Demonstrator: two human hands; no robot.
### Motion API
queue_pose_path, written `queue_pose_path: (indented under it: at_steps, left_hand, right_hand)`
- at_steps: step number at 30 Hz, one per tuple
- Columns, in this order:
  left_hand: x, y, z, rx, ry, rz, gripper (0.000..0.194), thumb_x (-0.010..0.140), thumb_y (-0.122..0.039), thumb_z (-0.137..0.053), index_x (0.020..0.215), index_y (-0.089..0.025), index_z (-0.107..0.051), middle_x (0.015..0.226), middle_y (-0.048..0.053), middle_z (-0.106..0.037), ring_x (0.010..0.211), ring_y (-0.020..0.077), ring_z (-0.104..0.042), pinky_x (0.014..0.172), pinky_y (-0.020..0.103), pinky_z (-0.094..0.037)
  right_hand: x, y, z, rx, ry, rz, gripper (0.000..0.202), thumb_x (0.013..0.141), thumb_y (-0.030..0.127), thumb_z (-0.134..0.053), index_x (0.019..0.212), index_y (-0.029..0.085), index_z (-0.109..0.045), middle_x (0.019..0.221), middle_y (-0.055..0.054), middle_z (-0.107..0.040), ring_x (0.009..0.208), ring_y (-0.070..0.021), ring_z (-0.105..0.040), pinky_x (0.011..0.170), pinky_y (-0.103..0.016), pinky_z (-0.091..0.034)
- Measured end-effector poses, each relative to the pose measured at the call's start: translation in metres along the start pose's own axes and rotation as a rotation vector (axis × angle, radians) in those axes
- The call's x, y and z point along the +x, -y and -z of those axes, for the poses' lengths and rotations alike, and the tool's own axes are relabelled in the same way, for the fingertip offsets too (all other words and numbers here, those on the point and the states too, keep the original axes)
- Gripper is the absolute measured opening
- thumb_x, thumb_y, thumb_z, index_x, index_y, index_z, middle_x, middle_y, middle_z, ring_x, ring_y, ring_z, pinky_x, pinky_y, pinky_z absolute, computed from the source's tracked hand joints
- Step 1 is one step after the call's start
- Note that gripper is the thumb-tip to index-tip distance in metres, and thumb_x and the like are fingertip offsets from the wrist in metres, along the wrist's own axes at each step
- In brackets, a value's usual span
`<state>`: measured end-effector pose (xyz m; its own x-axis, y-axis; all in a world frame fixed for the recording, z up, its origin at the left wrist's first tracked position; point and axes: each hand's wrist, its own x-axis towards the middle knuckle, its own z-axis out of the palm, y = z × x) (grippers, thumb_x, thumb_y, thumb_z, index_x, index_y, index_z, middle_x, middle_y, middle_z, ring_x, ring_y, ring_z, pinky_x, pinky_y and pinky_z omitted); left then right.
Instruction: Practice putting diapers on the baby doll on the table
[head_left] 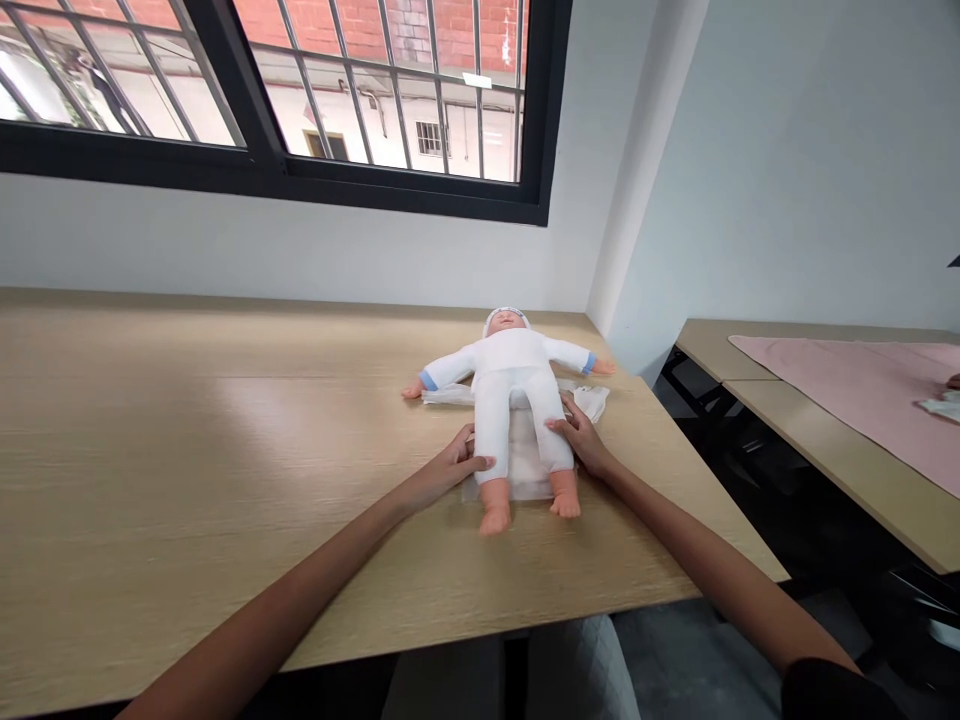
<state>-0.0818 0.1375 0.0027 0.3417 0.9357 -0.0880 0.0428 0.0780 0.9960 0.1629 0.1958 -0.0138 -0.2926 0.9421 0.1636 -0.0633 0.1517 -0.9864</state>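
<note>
A baby doll (510, 350) in a white suit with blue cuffs lies on its back on the wooden table, arms spread, feet toward me. Beneath its hips and legs is an opened white diaper (527, 450), its side flaps spread out. My left hand (463, 458) grips the doll's leg on the left, with the thumb on top near the shin. On the other side, my right hand (581, 437) holds the other leg near the knee, thumb on top. Some fingers of both hands are hidden behind the legs.
The wooden table (225, 450) reaches the wall under a barred window (397, 90). Across a gap at the right stands another table with a pink cloth (847, 390), a white item and part of a person's hand. A chair (577, 670) is below the front edge.
</note>
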Motion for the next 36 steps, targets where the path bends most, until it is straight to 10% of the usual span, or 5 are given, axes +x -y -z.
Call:
queue_pose_path:
  at_steps: [14, 20, 27, 36]
  left_hand:
    - [0.001, -0.007, 0.011, 0.042, -0.163, -0.016, 0.062, 0.069, -0.039, -0.067, 0.125, -0.019, -0.047, 0.119, 0.009, -0.064, 0.117, 0.0332, -0.056, 0.093, 0.043, -0.047]
    - [-0.002, -0.005, 0.004, 0.099, -0.227, -0.082, 0.068, 0.071, -0.046, -0.071, 0.127, -0.019, -0.043, 0.134, 0.013, -0.055, 0.127, 0.036, -0.048, 0.101, 0.046, -0.045]
    - [-0.004, 0.002, 0.004, 0.313, -0.303, -0.128, 0.107, 0.06, -0.047, -0.08, 0.147, -0.025, -0.021, 0.146, 0.017, -0.038, 0.124, 0.0382, -0.049, 0.095, 0.045, -0.052]
    - [-0.013, -0.026, 0.028, 0.641, -0.168, -0.232, 0.058, 0.076, -0.027, -0.058, 0.134, -0.028, -0.051, 0.141, 0.007, -0.045, 0.131, 0.0317, -0.045, 0.108, 0.045, -0.041]
  right_hand:
    - [0.007, -0.009, -0.011, 0.026, 0.0, -0.081, 0.063, 0.076, 0.045, -0.068, 0.129, 0.021, -0.045, 0.095, -0.005, -0.067, 0.083, -0.022, -0.063, 0.069, -0.034, -0.054]
    - [-0.004, -0.005, -0.017, -0.019, 0.017, -0.034, 0.088, 0.076, 0.05, -0.072, 0.147, 0.026, -0.026, 0.13, -0.014, -0.058, 0.114, -0.0294, -0.059, 0.089, -0.044, -0.053]
    - [-0.01, 0.014, -0.014, -0.344, 0.113, 0.097, 0.103, 0.064, 0.044, -0.081, 0.151, 0.031, -0.026, 0.15, -0.011, -0.04, 0.142, -0.0326, -0.033, 0.11, -0.049, -0.037]
    - [-0.005, 0.038, 0.014, -1.127, 0.207, 0.417, 0.08, 0.074, 0.013, -0.061, 0.148, 0.026, -0.035, 0.155, -0.012, -0.031, 0.142, -0.0336, -0.031, 0.113, -0.055, -0.031]
